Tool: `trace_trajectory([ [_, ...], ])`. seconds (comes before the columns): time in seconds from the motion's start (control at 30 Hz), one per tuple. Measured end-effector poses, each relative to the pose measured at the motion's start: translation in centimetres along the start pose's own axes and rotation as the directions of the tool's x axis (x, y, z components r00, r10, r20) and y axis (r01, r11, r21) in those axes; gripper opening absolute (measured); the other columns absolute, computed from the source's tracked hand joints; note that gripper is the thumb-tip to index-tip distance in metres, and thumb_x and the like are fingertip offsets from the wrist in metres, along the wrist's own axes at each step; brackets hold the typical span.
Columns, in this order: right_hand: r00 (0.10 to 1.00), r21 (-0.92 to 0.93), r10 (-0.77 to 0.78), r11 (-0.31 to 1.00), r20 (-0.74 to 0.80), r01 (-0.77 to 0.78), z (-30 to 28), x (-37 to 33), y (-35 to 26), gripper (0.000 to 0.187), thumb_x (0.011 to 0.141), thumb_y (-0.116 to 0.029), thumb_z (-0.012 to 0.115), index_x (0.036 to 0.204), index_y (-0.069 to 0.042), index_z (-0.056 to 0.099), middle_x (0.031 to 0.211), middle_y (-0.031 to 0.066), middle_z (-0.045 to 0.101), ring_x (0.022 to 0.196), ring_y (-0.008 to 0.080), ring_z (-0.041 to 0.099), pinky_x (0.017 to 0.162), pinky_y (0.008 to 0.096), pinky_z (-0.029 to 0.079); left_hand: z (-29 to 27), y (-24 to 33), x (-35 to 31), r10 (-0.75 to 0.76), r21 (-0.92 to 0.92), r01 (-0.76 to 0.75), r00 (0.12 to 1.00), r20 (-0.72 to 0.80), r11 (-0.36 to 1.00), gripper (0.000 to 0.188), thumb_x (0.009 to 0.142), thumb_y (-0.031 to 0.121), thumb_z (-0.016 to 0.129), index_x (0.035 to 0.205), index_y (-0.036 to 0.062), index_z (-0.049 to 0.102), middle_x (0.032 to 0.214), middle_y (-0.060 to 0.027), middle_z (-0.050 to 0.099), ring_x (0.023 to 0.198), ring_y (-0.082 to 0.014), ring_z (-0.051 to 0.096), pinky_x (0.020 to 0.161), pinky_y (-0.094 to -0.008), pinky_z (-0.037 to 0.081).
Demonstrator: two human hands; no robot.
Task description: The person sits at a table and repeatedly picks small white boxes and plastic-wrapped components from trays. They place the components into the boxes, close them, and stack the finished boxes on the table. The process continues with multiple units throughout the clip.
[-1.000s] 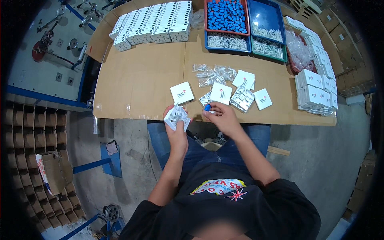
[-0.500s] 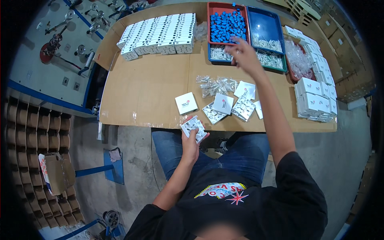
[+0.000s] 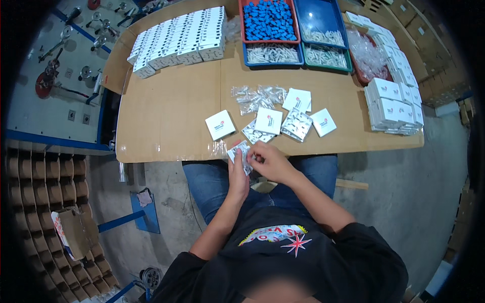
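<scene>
Left hand: grasps a white unit; left hand [image 3: 238,177], unit [image 3: 236,150], thumb across its face.
Right hand: fingers bent, tips at the unit's right side; right hand [image 3: 273,164]. Cannot tell whether it pinches a small part.
Unit position: at the bench's near edge, left of its middle; bench [image 3: 166,111].
Near edge, left of centre: one plate [image 3: 220,125], lying flat, apart from the others.
Near edge, centre: a cover [image 3: 268,121] overlapping an open piece [image 3: 251,133]; second open piece [image 3: 297,124] just to the right.
Behind these: clear bags [image 3: 257,97] of small parts.
Far edge, right of centre: red tray [image 3: 271,41] of blue caps [image 3: 270,20], above a blue tray [image 3: 275,65] of white pins [image 3: 273,54].
Far left corner: rows of white blocks [image 3: 187,40].
Near right corner: stacked white boxes [image 3: 393,108].
</scene>
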State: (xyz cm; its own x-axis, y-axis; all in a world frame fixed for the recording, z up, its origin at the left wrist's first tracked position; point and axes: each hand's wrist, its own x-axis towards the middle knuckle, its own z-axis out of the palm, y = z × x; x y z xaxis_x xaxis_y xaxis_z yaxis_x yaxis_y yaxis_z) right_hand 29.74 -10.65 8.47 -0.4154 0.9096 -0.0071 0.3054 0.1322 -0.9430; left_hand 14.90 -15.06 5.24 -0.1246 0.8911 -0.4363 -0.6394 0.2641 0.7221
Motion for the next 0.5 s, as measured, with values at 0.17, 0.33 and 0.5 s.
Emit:
trace_trajectory([
  [0.17,0.964,0.129,0.081,0.99,-0.254,-0.049,-3.1,2.2,2.2,0.012,0.101,-0.012,0.068,0.103,0.0,0.067,0.085,0.0077,0.073,0.076,0.0141,0.069,0.068,0.0318,0.054,0.0,1.7,0.0,-0.077,0.073,0.075,0.997,0.023,0.994,0.049,0.114,0.034,0.045,0.159,0.0152,0.04,0.131,-0.0136,0.067,0.115,-0.0256,0.071,0.089,-0.0486,0.064],
  [0.33,0.892,0.058,0.186,0.982,-0.412,-0.178,-8.0,3.7,6.1,0.037,0.1,-0.019,0.074,0.133,-0.003,0.067,0.101,0.0085,0.077,0.082,0.0153,0.071,0.076,0.0324,0.057,-0.6,2.3,-0.5,-0.174,0.101,0.167,0.982,0.07,0.981,0.05,0.109,0.03,0.041,0.155,0.0085,0.044,0.134,-0.0194,0.069,0.119,-0.0317,0.072,0.092,-0.0531,0.064],
  [0.5,0.992,-0.142,-0.105,0.983,0.07,0.114,-5.9,0.6,0.0,0.073,0.083,-0.021,0.089,0.148,-0.007,0.06,0.138,0.0168,0.067,0.123,0.0279,0.066,0.103,0.0403,0.053,0.1,2.8,0.0,-0.255,0.163,0.237,0.962,0.1,0.958,0.044,0.11,0.031,0.044,0.138,0.0003,0.058,0.125,-0.0171,0.072,0.107,-0.0284,0.076,0.084,-0.0446,0.066],
])
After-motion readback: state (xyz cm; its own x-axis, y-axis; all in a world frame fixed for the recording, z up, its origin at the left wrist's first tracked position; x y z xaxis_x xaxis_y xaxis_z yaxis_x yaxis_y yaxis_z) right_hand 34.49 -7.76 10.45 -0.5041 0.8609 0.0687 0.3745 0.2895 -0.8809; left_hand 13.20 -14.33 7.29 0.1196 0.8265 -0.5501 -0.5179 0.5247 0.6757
